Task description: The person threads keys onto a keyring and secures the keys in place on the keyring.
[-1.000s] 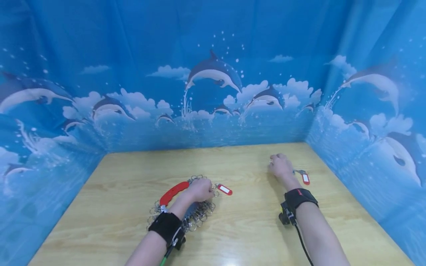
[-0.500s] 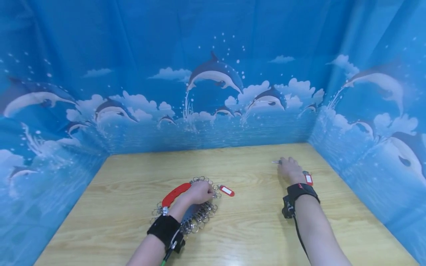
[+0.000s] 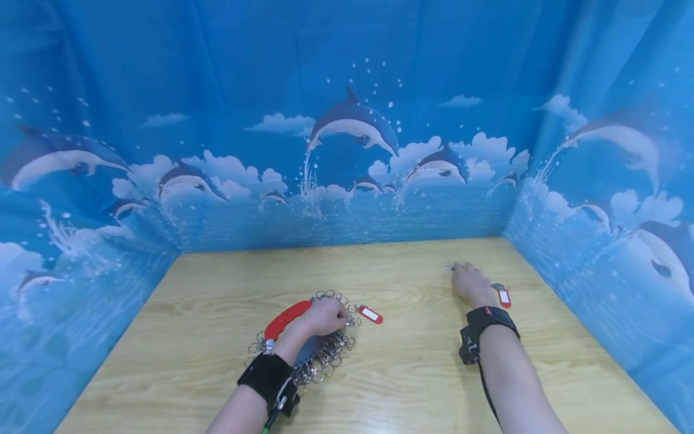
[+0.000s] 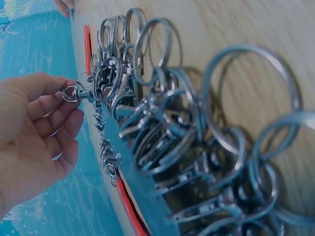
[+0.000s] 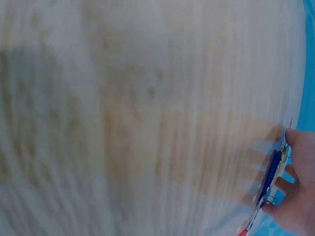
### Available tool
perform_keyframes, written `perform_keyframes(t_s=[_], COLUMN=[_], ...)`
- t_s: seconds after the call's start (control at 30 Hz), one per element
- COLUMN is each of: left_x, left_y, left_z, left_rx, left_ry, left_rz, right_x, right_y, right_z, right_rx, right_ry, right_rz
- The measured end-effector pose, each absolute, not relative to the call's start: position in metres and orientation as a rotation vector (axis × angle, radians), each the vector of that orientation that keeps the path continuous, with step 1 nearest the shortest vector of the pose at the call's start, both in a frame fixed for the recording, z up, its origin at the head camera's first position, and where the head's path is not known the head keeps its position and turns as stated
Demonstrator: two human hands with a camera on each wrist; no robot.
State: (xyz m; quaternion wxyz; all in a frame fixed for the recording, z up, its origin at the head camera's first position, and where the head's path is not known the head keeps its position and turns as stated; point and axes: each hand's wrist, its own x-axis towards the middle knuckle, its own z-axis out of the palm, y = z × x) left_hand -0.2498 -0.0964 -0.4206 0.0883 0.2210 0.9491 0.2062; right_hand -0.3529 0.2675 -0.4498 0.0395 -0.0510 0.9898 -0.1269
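Note:
My left hand (image 3: 324, 316) is over a key carrier whose curved red handle (image 3: 287, 317) and many split rings (image 3: 325, 355) lie on the table. In the left wrist view its thumb and index finger pinch a small swivel clasp (image 4: 84, 93) at the end of the chain (image 4: 105, 142). My right hand (image 3: 470, 284) is low over keys at the far right, fingers spread across them. A key blade (image 3: 448, 268) pokes out left of its fingertips. In the right wrist view a blue-headed key (image 5: 270, 174) lies under the fingers, partly hidden.
A red tag (image 3: 371, 314) with a white label lies right of the carrier. Another red tag (image 3: 505, 298) on a key (image 3: 497, 287) lies beside my right wrist. A dolphin-print curtain (image 3: 347, 211) stands around the table's (image 3: 412, 361) back and sides.
My right hand has shifted slightly right over the keys, and the key blade at its left now shows. My left hand stays at the carrier, barely moving.

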Motion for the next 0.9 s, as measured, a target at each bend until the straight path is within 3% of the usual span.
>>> perform_keyframes(t_s=[0.9], left_x=[-0.251], left_y=[-0.098], left_z=[-0.422], left_rx=[0.643], left_ry=[2.849], left_rz=[0.575], right_x=[-0.361], right_y=[0.258], right_z=[-0.458], right_rx=[-0.312], right_ry=[3.298], right_rz=[-0.318])
